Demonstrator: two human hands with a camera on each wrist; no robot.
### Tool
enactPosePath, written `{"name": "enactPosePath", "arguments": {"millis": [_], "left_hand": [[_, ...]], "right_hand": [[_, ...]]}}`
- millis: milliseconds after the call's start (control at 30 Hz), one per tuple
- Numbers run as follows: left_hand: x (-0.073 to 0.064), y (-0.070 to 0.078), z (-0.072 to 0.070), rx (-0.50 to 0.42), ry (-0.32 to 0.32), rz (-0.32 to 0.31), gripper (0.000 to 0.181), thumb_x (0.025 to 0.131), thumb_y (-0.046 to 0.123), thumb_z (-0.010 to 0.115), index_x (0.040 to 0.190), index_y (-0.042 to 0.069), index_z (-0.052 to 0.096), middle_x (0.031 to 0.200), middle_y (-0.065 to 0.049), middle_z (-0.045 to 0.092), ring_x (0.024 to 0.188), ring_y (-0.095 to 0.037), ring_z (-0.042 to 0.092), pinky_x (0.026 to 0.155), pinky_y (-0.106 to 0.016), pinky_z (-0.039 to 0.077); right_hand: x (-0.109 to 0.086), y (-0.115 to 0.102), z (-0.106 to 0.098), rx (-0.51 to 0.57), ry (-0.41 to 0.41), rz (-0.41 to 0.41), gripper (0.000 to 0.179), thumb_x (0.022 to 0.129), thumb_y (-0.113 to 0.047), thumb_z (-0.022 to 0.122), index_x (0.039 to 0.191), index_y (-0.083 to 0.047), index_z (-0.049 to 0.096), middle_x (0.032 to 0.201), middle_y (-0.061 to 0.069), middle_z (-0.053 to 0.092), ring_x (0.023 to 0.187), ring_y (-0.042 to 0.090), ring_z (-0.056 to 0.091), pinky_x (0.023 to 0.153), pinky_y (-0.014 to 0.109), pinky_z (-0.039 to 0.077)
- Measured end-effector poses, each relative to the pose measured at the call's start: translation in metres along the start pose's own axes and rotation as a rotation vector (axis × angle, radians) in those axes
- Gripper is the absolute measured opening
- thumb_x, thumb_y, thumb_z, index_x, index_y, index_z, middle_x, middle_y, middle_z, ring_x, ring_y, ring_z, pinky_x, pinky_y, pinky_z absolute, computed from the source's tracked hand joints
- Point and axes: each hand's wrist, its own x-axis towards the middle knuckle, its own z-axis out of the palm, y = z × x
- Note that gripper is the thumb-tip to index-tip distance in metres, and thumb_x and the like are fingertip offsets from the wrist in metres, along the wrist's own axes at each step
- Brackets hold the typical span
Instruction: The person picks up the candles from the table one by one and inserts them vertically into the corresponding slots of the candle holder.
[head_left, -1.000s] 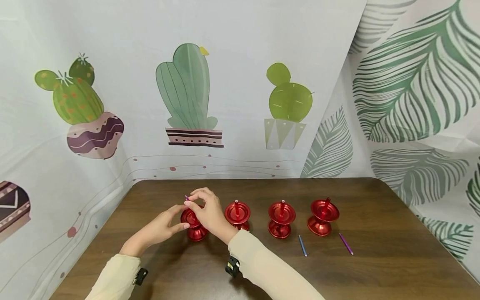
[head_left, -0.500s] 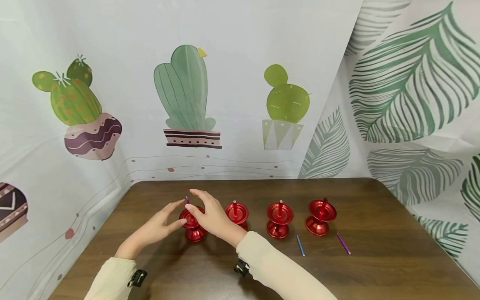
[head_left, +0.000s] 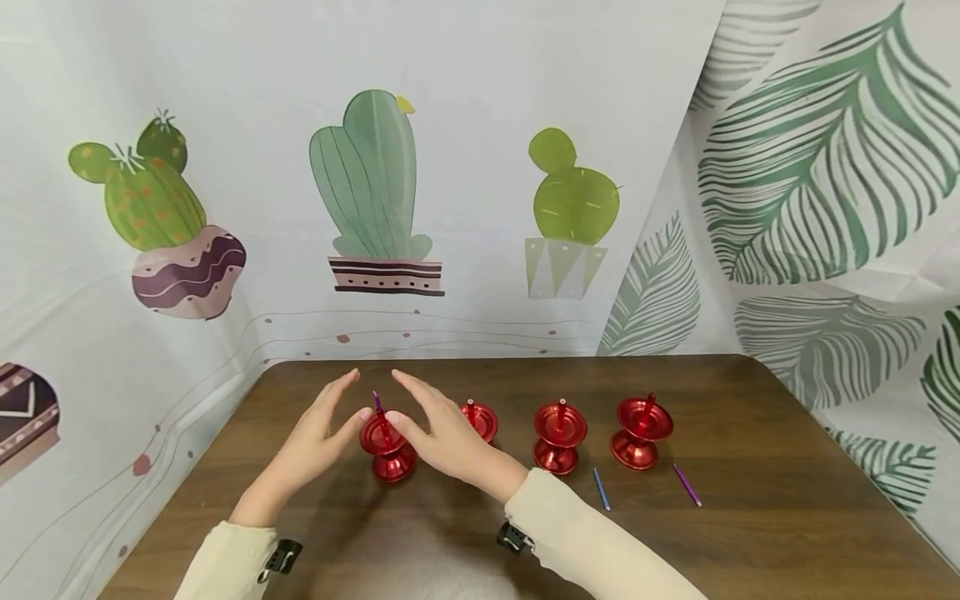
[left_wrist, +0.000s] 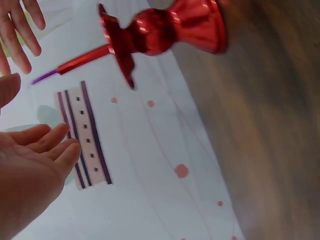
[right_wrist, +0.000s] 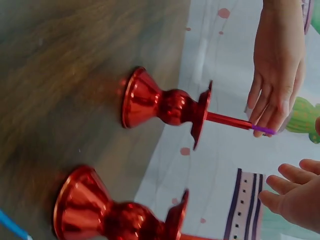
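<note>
A purple candle (right_wrist: 264,130) stands upright in the tube of the leftmost red metal candle holder (head_left: 392,462), its upper part showing above the tube. My left hand (head_left: 306,446) is raised on the left of that holder with fingers extended and nothing in them. On the other side my right hand (head_left: 450,437) is held up too, fingers spread and holding nothing. Both wrist views show the hands apart from the candle. The second candle holder (head_left: 480,421) is partly hidden behind my right hand.
Farther right stand a third candle holder (head_left: 558,454) and a fourth (head_left: 636,450), with no candle showing above their tubes. A blue candle (head_left: 602,489) and another purple candle (head_left: 687,485) lie on the brown wooden table (head_left: 750,542). A printed cloth (head_left: 480,167) hangs behind.
The fingers of my right hand have come off the purple candle and spread. Both hands have moved apart, and the candle stays standing in the leftmost holder.
</note>
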Motion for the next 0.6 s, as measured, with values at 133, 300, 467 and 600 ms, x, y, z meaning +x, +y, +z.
{"name": "enactPosePath", "arguments": {"millis": [133, 300, 467, 600], "left_hand": [[0.002, 0.015, -0.002, 0.009, 0.053, 0.023, 0.062, 0.086, 0.029, 0.057, 0.139, 0.019, 0.027, 0.137, -0.007, 0.033, 0.127, -0.026, 0.029, 0.097, -0.053, 0.028], [0.006, 0.037, -0.002, 0.015, 0.098, 0.086, 0.062, 0.085, 0.025, 0.059, 0.139, 0.021, 0.027, 0.137, -0.005, 0.033, 0.126, -0.024, 0.03, 0.097, -0.051, 0.029], [0.009, 0.059, 0.002, 0.019, 0.09, 0.141, 0.062, 0.086, 0.025, 0.058, 0.139, 0.018, 0.027, 0.137, -0.005, 0.033, 0.126, -0.023, 0.03, 0.098, -0.049, 0.029], [0.011, 0.07, 0.01, 0.009, 0.055, 0.134, 0.063, 0.086, 0.028, 0.058, 0.139, 0.018, 0.026, 0.138, -0.005, 0.033, 0.126, -0.022, 0.031, 0.098, -0.049, 0.03]], "right_hand": [[-0.006, -0.002, -0.012, -0.021, 0.023, -0.005, 0.053, 0.092, -0.042, 0.04, 0.14, -0.027, 0.023, 0.141, -0.008, 0.029, 0.128, 0.009, 0.026, 0.1, 0.043, 0.029], [-0.015, -0.001, -0.028, -0.025, 0.057, 0.004, 0.051, 0.092, -0.04, 0.041, 0.139, -0.028, 0.024, 0.141, -0.006, 0.03, 0.129, 0.011, 0.025, 0.101, 0.044, 0.028], [-0.025, 0.002, -0.044, -0.021, 0.072, 0.019, 0.051, 0.092, -0.039, 0.042, 0.139, -0.031, 0.023, 0.141, -0.008, 0.028, 0.13, 0.01, 0.024, 0.102, 0.042, 0.027], [-0.035, 0.006, -0.052, -0.022, 0.071, 0.044, 0.052, 0.092, -0.034, 0.044, 0.139, -0.03, 0.024, 0.141, -0.009, 0.027, 0.13, 0.011, 0.023, 0.102, 0.044, 0.026]]}}
